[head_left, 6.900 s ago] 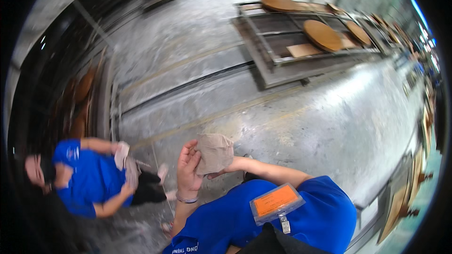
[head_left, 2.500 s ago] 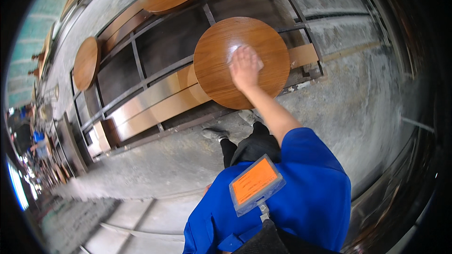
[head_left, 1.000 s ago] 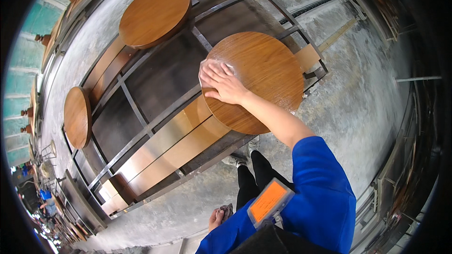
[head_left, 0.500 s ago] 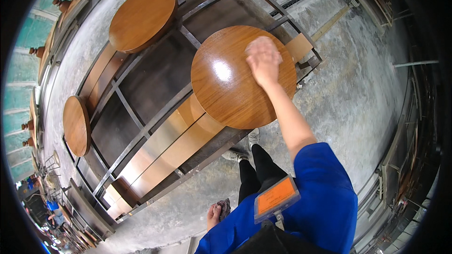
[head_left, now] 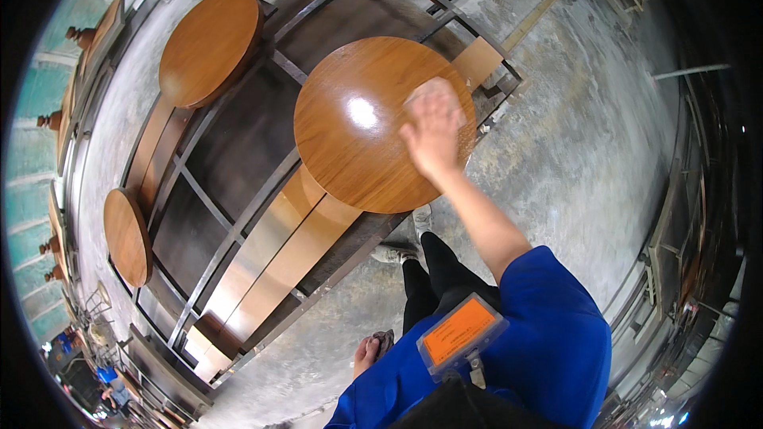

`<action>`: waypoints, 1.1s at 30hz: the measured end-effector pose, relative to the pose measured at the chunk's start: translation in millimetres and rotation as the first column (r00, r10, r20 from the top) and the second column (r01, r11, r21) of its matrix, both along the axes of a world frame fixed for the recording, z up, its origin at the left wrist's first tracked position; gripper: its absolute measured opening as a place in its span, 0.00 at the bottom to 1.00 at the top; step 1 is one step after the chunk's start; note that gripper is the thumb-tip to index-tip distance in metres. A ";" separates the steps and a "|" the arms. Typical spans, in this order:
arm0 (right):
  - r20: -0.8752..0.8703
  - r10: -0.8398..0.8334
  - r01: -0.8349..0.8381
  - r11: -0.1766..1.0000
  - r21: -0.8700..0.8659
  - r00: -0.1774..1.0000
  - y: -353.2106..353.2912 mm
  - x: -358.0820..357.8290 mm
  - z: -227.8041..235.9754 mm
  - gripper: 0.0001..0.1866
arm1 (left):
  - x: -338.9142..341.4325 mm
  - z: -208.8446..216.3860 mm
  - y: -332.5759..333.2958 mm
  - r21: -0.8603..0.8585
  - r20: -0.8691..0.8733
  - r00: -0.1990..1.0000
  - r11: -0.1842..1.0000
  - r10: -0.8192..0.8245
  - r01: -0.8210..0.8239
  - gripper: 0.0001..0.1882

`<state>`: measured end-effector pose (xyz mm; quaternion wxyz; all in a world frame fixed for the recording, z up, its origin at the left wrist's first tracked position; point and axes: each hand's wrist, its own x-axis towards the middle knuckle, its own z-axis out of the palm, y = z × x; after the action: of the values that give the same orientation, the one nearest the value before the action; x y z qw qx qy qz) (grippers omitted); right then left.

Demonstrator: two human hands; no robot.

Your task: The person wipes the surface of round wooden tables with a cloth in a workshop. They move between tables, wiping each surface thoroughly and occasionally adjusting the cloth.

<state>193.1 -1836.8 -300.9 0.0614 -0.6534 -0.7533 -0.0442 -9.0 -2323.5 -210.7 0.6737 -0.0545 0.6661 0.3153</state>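
Note:
My right hand, smeared by motion, presses a pale cloth against a round wooden tabletop, toward its right side. The tabletop is glossy brown, with a bright reflection left of the hand. Low beside my body, my left hand is closed around a dark crumpled cloth. Part of that hand is hidden by my blue shirt.
A dark metal frame with long boards supports the tabletop. Two more round tabletops, one farther back and one at left, rest along it. Concrete floor lies right. A distant person shows lower left.
My right hand and the pale cloth have slid nearer to me over the tabletop. The whole view has shifted a little. My left hand still holds the dark cloth.

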 end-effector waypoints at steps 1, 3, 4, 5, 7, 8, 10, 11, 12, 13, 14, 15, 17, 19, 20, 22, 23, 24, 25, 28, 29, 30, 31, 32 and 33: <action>-0.082 0.170 -0.179 0.976 -0.124 0.982 -36.1 -17.2 3.9 0.39 | 1.1 -1.7 3.0 -0.006 0.000 1.000 1.000 -0.004 0.005 0.15; -0.420 0.522 -0.632 0.753 -0.182 0.742 -94.9 -31.8 4.5 0.44 | 3.2 -5.0 10.1 -0.035 -0.014 1.000 0.999 -0.009 0.009 0.14; -0.520 0.564 -0.733 0.650 -0.200 0.642 -103.1 -23.6 6.0 0.42 | 4.1 -5.0 12.8 -0.019 0.002 1.000 1.000 0.021 -0.021 0.14; -0.426 0.574 -0.688 0.702 -0.185 0.700 -106.0 -14.9 4.5 0.41 | 3.7 -2.7 14.0 -0.030 -0.001 0.999 0.999 0.041 -0.041 0.14; -0.270 0.457 -0.523 0.807 -0.276 0.848 -96.4 11.7 2.1 0.38 | 2.3 2.2 14.6 -0.025 -0.013 0.998 0.998 0.056 -0.056 0.14; -0.130 0.328 -0.351 0.908 -0.231 0.935 -88.5 23.7 2.1 0.38 | 0.8 4.7 13.9 -0.013 -0.021 0.999 0.999 0.046 -0.046 0.14; -0.043 -0.033 0.032 0.999 -0.023 0.999 -89.1 35.1 4.5 0.39 | -1.9 8.3 10.9 -0.026 -0.021 0.999 0.999 0.030 -0.031 0.14; -0.071 0.030 -0.037 0.994 -0.101 0.997 -94.2 35.5 5.7 0.42 | -4.0 7.9 10.5 -0.044 -0.011 1.000 0.999 0.025 -0.025 0.14; -0.191 0.181 -0.226 0.942 -0.248 0.965 -101.7 35.4 9.0 0.44 | -5.6 7.0 10.4 -0.109 -0.020 1.000 0.994 0.007 -0.009 0.14; -0.313 0.339 -0.426 0.863 -0.272 0.887 -113.4 33.5 10.9 0.45 | -8.1 5.9 10.8 -0.050 0.000 1.000 0.999 0.015 -0.015 0.14; -0.470 0.457 -0.632 0.699 -0.334 0.755 -124.4 32.2 13.2 0.46 | -11.2 5.0 11.8 -0.042 -0.003 1.000 0.999 0.011 -0.011 0.14; -0.487 0.571 -0.734 0.628 -0.259 0.661 -130.4 34.3 14.0 0.46 | -13.6 4.9 12.2 -0.048 -0.019 1.000 0.999 0.005 -0.006 0.14; -0.218 0.452 -0.495 0.841 -0.219 0.865 -131.5 40.9 14.0 0.46 | -18.3 6.3 13.5 -0.001 0.013 0.998 0.998 0.066 -0.066 0.13; 0.058 0.122 -0.118 0.990 -0.076 0.991 -124.6 43.0 13.1 0.45 | -22.1 7.8 15.5 0.001 -0.006 0.995 0.995 0.104 -0.104 0.13; -0.085 0.139 -0.151 0.976 -0.158 0.987 -121.0 41.3 12.3 0.46 | -22.9 7.6 16.9 0.013 0.007 0.996 0.996 0.093 -0.093 0.13; -0.267 0.087 -0.194 0.892 -0.409 0.960 -121.8 24.7 10.9 0.47 | -22.6 5.0 20.6 -0.036 -0.032 0.997 0.997 0.064 -0.065 0.13; -0.432 0.337 -0.500 0.792 -0.350 0.836 -125.9 14.8 9.1 0.49 | -22.1 1.7 23.6 -0.060 -0.069 0.998 0.998 0.001 -0.006 0.14; -0.554 0.448 -0.660 0.702 -0.269 0.702 -139.8 -4.5 8.4 0.47 | -20.4 0.2 24.8 0.002 -0.033 0.999 1.000 0.005 -0.005 0.14; -0.549 0.515 -0.697 0.692 -0.187 0.659 -138.2 -10.0 3.8 0.41 | -18.9 -2.9 27.1 0.008 -0.035 0.999 1.000 -0.010 0.010 0.15; -0.640 0.438 -0.650 0.749 -0.129 0.631 -140.7 -25.6 -5.7 0.29 | -15.2 -3.7 27.8 -0.001 -0.060 0.998 1.000 0.020 -0.020 0.18; -0.628 0.405 -0.585 0.804 -0.102 0.665 -142.6 -30.0 -8.1 0.24 | -13.9 -3.5 27.5 -0.005 -0.069 0.997 0.999 0.041 -0.041 0.18; -0.604 0.442 -0.607 0.790 -0.089 0.663 -136.9 -27.1 -11.6 0.23 | -13.1 -1.0 24.3 -0.010 -0.076 0.995 0.998 0.061 -0.062 0.18; -0.603 0.429 -0.584 0.808 -0.076 0.672 -137.2 -27.5 -12.7 0.21 | -12.9 -1.0 22.8 0.005 -0.061 0.996 0.998 0.068 -0.068 0.18; -0.598 0.451 -0.582 0.812 -0.032 0.663 -135.7 -26.7 -14.1 0.20 | -12.7 0.6 19.3 0.007 -0.062 0.994 0.996 0.087 -0.087 0.18; -0.600 0.493 -0.636 0.771 -0.033 0.630 -135.0 -26.0 -14.6 0.16 | -11.5 0.9 16.7 0.012 -0.062 0.993 0.994 0.105 -0.104 0.18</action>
<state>167.1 -1971.8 -315.5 0.2098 -0.3672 -0.8672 0.2627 -20.5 -2306.8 -209.8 0.6352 -0.0765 0.6818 0.3547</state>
